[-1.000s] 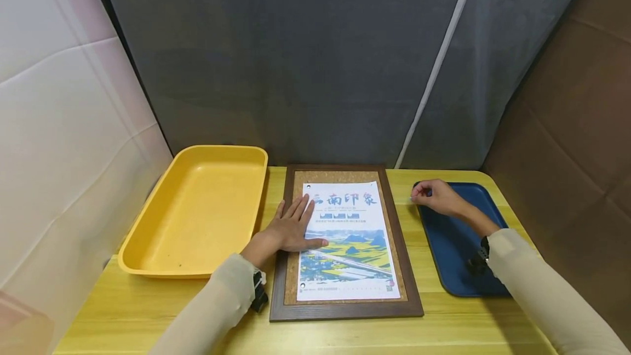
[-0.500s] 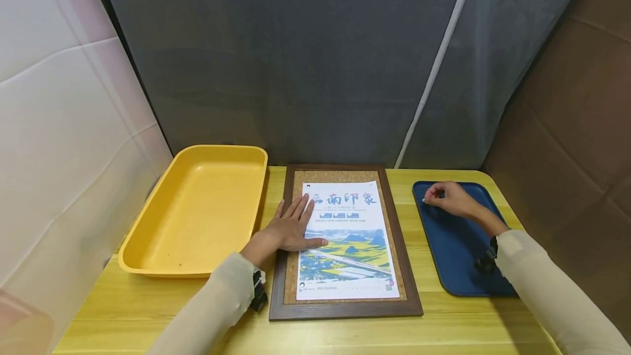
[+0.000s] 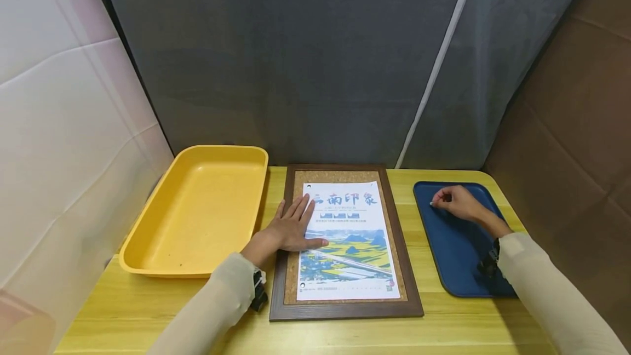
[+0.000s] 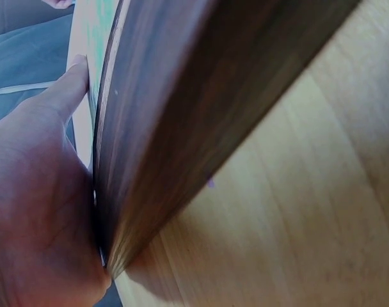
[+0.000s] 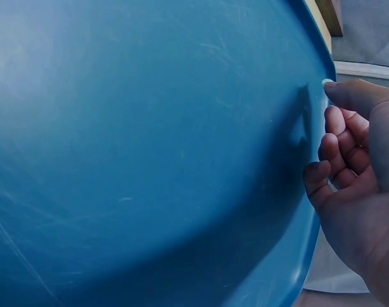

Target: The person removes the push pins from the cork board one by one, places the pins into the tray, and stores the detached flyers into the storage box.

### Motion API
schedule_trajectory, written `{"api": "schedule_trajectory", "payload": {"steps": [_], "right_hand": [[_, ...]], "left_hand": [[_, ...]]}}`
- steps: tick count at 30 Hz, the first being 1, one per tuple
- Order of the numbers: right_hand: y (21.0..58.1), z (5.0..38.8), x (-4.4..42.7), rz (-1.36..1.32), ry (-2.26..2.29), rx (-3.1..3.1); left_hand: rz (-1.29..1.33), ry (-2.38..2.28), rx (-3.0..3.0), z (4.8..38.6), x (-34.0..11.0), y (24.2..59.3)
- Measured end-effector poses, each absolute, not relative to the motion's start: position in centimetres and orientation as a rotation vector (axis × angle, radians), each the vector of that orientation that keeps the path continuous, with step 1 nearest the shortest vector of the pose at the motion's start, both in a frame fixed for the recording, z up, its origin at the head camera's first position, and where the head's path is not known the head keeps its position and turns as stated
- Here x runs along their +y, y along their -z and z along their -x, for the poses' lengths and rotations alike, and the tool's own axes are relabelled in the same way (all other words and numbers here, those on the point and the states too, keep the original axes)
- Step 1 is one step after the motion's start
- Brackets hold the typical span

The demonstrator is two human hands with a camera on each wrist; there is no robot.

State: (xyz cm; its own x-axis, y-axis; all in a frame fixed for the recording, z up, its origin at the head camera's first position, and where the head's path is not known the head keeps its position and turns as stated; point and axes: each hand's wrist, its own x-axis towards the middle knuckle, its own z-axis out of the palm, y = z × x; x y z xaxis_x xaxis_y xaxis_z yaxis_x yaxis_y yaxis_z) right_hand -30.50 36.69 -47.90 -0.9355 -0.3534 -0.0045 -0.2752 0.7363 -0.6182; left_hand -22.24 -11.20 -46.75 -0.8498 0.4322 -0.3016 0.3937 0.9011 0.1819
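My left hand [image 3: 288, 232] lies flat with spread fingers on the left side of a printed sheet [image 3: 352, 245]. The sheet rests on a cork board [image 3: 340, 176] in a dark brown frame [image 3: 345, 311]. Two round metallic tacks show at its left corners, an upper tack [image 3: 309, 187] and a lower tack [image 3: 303, 285]. Over the far part of a blue tray [image 3: 458, 273], my right hand [image 3: 455, 203] pinches a small whitish tack-like piece [image 3: 431, 204] between thumb and forefinger. The fingers hide most of that piece. In the right wrist view the other fingers [image 5: 331, 146] are curled.
A yellow tray [image 3: 202, 207] stands left of the frame on the wooden table [image 3: 340, 338]. Dark grey cloth [image 3: 296, 70] hangs behind the table. A white cloth [image 3: 64, 125] is at the left, a brown cloth [image 3: 572, 125] at the right.
My right hand has moved right and slightly nearer, from the blue tray's left edge to over its far part, still pinching the small piece. My left hand stays in place.
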Motion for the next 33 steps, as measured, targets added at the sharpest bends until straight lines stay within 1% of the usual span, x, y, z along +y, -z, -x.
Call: {"api": "schedule_trajectory", "payload": {"steps": [10,16,23,30,33], "right_hand": [[48.6,30.7,36.9,0.488,0.953,2.826],[48.8,30.6,37.0,0.485,0.955,2.845],[49.2,30.5,37.2,0.48,0.958,2.864],[48.9,30.5,37.2,0.434,1.018,2.851],[48.5,30.5,37.0,0.433,1.021,2.852]], "left_hand": [[-0.617,-0.244,2.715,22.4,-11.4,47.3],[-0.607,-0.232,2.701,22.1,-11.4,46.7],[-0.611,-0.236,2.703,22.3,-11.5,47.3],[-0.597,-0.215,2.701,22.2,-11.3,46.8],[-0.611,-0.228,2.716,22.6,-11.5,47.7]]}}
